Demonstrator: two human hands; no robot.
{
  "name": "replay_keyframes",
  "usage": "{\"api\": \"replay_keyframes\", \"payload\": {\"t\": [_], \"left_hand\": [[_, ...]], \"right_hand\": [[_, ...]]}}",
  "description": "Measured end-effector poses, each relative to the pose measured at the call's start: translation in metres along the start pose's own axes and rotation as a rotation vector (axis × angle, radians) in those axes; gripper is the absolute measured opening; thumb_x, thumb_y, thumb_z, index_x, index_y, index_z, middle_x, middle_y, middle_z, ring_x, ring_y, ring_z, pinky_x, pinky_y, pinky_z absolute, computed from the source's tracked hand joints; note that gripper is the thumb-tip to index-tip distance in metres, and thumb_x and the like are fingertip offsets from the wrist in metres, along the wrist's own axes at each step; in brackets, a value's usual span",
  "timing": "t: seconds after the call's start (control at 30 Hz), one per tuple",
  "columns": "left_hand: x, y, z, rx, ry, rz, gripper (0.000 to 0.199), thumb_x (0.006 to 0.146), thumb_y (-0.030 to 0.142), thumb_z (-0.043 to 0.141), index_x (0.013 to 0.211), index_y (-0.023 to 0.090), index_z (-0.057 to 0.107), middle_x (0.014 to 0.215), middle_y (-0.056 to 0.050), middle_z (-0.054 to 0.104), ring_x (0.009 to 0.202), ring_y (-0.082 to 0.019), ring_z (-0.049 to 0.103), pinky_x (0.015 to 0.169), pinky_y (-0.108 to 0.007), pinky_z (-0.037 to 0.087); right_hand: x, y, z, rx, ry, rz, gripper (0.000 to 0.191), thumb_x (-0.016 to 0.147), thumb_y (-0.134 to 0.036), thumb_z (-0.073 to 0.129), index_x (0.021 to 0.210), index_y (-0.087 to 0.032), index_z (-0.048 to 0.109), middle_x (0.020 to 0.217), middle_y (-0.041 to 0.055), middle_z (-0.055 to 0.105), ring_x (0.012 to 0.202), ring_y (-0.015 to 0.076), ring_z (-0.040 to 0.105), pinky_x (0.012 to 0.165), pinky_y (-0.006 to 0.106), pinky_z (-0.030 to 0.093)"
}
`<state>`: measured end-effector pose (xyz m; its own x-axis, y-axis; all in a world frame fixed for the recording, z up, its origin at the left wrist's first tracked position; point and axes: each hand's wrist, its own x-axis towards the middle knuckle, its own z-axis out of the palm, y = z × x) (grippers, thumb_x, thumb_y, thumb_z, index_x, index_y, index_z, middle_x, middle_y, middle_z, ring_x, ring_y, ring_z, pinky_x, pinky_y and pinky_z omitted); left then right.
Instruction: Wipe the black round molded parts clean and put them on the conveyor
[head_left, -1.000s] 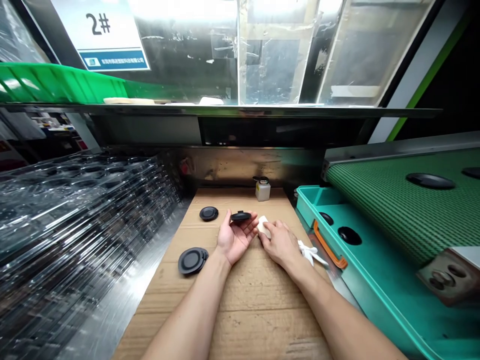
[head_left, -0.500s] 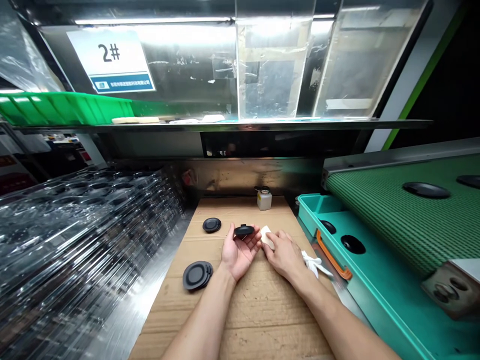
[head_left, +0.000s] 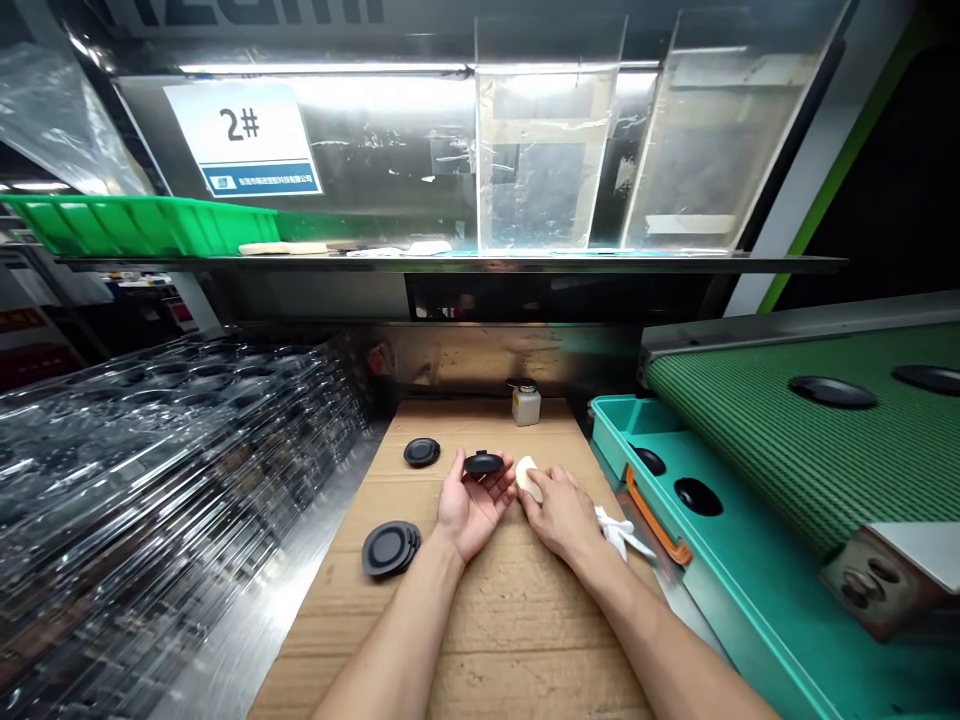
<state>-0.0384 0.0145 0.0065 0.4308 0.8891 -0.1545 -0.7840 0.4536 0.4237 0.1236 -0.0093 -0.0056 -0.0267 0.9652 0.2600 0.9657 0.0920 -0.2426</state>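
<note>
My left hand point(head_left: 474, 505), palm up, holds a round black plastic part point(head_left: 484, 462) with a small tab on its upper edge, gripped between thumb and fingers. Close beside it on the right, my right hand point(head_left: 561, 508) pinches a pale cream pad point(head_left: 529, 478), which is apart from the black part. Both hands are over a cardboard sheet point(head_left: 525, 650). Left of my hands lie a small stack of black discs point(head_left: 422, 452) and, nearer to me, a stack of larger black discs point(head_left: 390, 548).
Clear plastic trays point(head_left: 187, 430) are stacked at the left. A small white bottle point(head_left: 526, 405) stands at the back. At the right are a white cloth point(head_left: 624, 532), a teal bin point(head_left: 739, 570) with black parts and a green conveyor belt point(head_left: 825, 450) carrying black discs. A metal shelf point(head_left: 525, 264) crosses above.
The camera view has shifted slightly, and black discs on the conveyor appear a little further left. Both hands keep their hold, with the cream pad turned a little.
</note>
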Motion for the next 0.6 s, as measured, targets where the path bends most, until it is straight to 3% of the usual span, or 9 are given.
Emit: {"api": "replay_keyframes", "payload": {"t": [0.37, 0.6], "left_hand": [[0.0037, -0.0013, -0.0004, 0.016, -0.011, -0.003, 0.051, 0.085, 0.054, 0.052, 0.106, 0.008, 0.063, 0.103, -0.016, 0.068, 0.084, -0.023, 0.066, 0.076, -0.036, 0.052], [0.0049, -0.0039, 0.0014, 0.030, -0.013, -0.010, 0.047, 0.087, 0.049, 0.050, 0.106, 0.008, 0.063, 0.104, -0.016, 0.067, 0.083, -0.023, 0.066, 0.075, -0.035, 0.053]], "right_hand": [[0.0008, 0.0019, 0.0004, -0.003, -0.006, -0.004, 0.032, 0.092, -0.045, 0.040, 0.107, -0.024, 0.059, 0.097, 0.0078, 0.055, 0.096, 0.0214, 0.050, 0.082, 0.030, 0.034], [0.0017, 0.0035, 0.0023, 0.011, 0.010, -0.001, 0.031, 0.091, -0.046, 0.042, 0.104, -0.025, 0.060, 0.096, 0.0076, 0.055, 0.094, 0.0219, 0.050, 0.081, 0.030, 0.034]]}}
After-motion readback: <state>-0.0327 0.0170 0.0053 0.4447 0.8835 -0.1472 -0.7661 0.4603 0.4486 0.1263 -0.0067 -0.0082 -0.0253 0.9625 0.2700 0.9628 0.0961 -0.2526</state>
